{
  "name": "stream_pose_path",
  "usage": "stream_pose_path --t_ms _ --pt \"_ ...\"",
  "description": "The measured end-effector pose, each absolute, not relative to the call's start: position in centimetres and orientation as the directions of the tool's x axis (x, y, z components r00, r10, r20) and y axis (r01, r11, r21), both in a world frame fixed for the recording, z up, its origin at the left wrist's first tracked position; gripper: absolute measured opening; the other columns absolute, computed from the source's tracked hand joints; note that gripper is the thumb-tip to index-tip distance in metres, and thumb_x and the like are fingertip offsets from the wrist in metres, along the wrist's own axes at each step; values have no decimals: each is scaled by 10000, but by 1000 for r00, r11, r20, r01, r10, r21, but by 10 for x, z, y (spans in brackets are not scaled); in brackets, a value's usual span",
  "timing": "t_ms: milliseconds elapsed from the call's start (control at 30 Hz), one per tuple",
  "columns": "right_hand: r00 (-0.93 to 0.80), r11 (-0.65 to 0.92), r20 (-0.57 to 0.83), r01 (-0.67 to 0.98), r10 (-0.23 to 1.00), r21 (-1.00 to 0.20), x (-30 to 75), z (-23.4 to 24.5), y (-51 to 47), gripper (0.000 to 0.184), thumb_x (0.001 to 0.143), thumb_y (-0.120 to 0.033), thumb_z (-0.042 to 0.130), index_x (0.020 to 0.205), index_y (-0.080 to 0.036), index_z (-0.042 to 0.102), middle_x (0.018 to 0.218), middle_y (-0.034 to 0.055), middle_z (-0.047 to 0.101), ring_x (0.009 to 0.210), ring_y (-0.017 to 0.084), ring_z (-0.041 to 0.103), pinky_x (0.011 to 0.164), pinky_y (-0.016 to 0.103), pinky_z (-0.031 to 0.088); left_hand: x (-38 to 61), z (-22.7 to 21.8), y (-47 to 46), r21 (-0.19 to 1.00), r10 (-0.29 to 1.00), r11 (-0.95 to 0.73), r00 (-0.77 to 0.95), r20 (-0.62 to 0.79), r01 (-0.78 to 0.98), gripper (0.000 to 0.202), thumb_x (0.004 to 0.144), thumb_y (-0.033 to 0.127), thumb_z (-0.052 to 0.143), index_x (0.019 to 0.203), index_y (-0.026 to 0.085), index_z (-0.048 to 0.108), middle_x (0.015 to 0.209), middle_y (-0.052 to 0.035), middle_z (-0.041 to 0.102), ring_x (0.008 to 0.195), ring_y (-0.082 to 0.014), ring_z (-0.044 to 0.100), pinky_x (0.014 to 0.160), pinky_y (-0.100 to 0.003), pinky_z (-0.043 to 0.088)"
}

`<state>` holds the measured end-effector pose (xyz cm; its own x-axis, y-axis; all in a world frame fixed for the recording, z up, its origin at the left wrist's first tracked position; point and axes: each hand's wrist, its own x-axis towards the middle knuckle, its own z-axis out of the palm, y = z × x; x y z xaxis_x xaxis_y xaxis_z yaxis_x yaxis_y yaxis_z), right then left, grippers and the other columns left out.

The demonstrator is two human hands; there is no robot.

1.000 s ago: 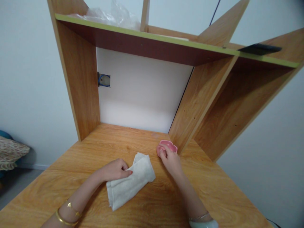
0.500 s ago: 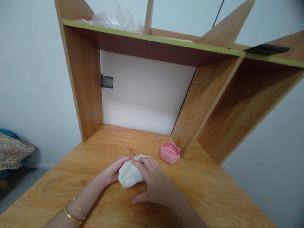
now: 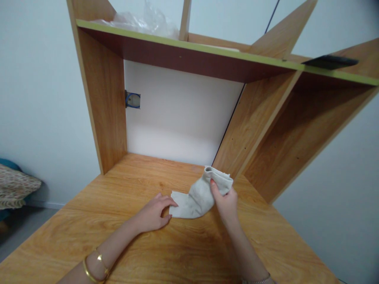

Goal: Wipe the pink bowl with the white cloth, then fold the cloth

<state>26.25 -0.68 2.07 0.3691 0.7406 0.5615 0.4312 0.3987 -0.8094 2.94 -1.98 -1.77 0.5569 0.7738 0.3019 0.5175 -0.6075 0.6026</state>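
Note:
A white cloth [image 3: 197, 194] lies partly on the wooden desk [image 3: 124, 232], its right end lifted. My right hand [image 3: 225, 201] is closed on that raised end, near the upright wooden divider [image 3: 248, 118]. My left hand [image 3: 154, 215] rests flat on the desk with fingers stretched out, its fingertips touching the cloth's left end. The pink dish seen earlier is hidden behind the cloth and hand.
A shelf [image 3: 189, 45] runs overhead with crumpled clear plastic [image 3: 142, 19] on it and a dark flat object [image 3: 328, 61] at the right. A blue wall socket [image 3: 132, 99] sits in the white back panel. Patterned fabric [image 3: 14, 189] lies at the far left.
My right hand took hold of the cloth and pulled its end up and to the right, over the pink dish. My left hand opened flat at the cloth's left end.

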Motion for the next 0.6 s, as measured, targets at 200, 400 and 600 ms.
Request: stream_pose_path --t_ms 200,400,600 --pt "475 353 503 373 722 -858 264 14 -4 385 702 -445 562 897 -117 615 935 133 681 863 239 630 741 336 488 38 -24 -18 481 745 -658 593 305 579 270 773 116 440 951 210 619 970 -45 614 928 -188 520 849 -309 380" --pt "496 388 518 346 697 -854 260 5 -1 376 716 -441 546 912 -124 597 911 111 672 823 213 617 717 317 483 20 -2 -14 368 894 -420 309 325 829 219 711 108 418 756 199 612 823 -47 632 842 -198 549 763 -296 384" --pt "270 370 529 468 805 -802 248 -6 -1 219 726 -369 521 780 -166 579 656 17 594 651 170 552 601 265 438 -12 21 -10 248 928 -11 -82 363 969 256 750 159 380 684 206 623 803 -57 669 838 -237 560 691 -319 338"
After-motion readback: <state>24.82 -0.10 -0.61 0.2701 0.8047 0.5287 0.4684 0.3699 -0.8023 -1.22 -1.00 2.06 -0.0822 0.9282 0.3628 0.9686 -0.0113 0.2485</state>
